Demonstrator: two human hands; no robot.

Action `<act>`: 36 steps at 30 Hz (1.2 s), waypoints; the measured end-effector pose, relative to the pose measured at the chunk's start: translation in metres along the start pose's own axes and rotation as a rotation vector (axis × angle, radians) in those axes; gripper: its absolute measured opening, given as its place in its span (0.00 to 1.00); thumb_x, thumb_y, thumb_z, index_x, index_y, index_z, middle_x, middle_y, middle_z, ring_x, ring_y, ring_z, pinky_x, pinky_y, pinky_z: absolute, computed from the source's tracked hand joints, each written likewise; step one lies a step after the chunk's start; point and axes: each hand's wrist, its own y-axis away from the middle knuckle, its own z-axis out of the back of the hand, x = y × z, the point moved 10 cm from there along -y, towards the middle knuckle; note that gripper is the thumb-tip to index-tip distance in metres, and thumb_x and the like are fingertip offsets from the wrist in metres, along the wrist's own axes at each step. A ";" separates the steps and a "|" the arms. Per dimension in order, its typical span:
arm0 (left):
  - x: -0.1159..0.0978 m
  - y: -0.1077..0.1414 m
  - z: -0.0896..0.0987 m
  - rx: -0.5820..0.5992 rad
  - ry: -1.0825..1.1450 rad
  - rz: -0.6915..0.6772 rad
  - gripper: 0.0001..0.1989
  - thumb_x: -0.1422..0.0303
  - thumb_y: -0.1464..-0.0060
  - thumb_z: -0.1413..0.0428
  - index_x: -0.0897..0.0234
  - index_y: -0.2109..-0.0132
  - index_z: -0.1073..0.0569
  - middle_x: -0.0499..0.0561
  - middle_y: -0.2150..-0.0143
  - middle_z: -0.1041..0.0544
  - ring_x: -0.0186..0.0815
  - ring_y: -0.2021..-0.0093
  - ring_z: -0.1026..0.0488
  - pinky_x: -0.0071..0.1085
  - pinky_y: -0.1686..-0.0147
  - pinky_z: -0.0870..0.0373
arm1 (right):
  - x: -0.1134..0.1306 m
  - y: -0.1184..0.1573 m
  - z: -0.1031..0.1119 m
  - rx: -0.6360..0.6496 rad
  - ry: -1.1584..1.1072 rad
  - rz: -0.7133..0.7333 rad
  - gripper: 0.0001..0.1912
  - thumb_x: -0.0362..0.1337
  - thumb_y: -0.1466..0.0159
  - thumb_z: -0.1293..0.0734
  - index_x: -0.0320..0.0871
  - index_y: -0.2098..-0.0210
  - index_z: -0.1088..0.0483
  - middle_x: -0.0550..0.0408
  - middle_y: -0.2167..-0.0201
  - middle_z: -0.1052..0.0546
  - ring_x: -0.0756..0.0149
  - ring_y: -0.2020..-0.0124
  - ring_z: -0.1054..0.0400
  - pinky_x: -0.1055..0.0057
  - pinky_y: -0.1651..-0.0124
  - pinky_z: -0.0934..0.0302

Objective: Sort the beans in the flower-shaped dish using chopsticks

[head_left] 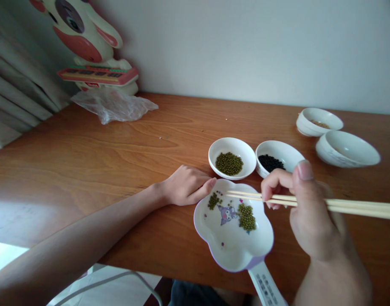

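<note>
My left hand [190, 185] rests on the table with its thumb at the upper left rim of a white flower-shaped dish [235, 250], its fingers curled towards the rim. My right hand [305, 208] is closed round a pair of wooden chopsticks [351, 206], whose tips reach over the upper part of the dish. Two small groups of green beans lie in the dish, a smaller one [213, 201] at the left and a larger one [246, 217] at the right, beside a printed cartoon figure. The dish's handle [265, 284] points towards me.
Behind the dish stand a bowl [214, 155] of green beans and a bowl [290, 155] of black beans. Two more white bowls, one farther back [305, 123] and one nearer [329, 148], stand at the right. A plastic bag [115, 106] and a cow toy [99, 76] are at the back left.
</note>
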 end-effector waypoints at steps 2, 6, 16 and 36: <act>0.000 0.000 0.000 0.002 -0.001 -0.001 0.23 0.63 0.25 0.62 0.63 0.68 0.33 0.50 0.69 0.25 0.31 0.72 0.31 0.31 0.70 0.40 | -0.002 0.002 0.004 -0.007 0.039 -0.041 0.38 0.63 0.26 0.51 0.46 0.77 0.30 0.56 0.81 0.31 0.66 0.76 0.38 0.64 0.69 0.48; 0.000 0.001 0.002 -0.007 -0.004 -0.009 0.23 0.63 0.25 0.61 0.63 0.68 0.33 0.50 0.70 0.25 0.31 0.72 0.31 0.31 0.69 0.39 | 0.002 0.006 0.009 -0.006 0.093 -0.053 0.38 0.63 0.26 0.51 0.47 0.78 0.31 0.56 0.81 0.32 0.65 0.75 0.40 0.64 0.68 0.49; 0.001 0.001 0.003 -0.018 0.011 -0.022 0.23 0.63 0.25 0.61 0.63 0.69 0.34 0.49 0.70 0.26 0.31 0.73 0.32 0.31 0.71 0.41 | 0.004 0.010 0.016 -0.062 0.125 -0.046 0.37 0.62 0.25 0.51 0.47 0.78 0.31 0.56 0.82 0.33 0.65 0.75 0.40 0.63 0.69 0.50; 0.001 0.000 -0.001 -0.010 0.016 -0.011 0.22 0.63 0.25 0.60 0.63 0.68 0.34 0.49 0.70 0.26 0.30 0.73 0.33 0.31 0.71 0.41 | 0.006 0.001 -0.012 0.063 0.079 0.086 0.36 0.58 0.23 0.53 0.45 0.75 0.32 0.59 0.80 0.32 0.71 0.77 0.37 0.68 0.71 0.46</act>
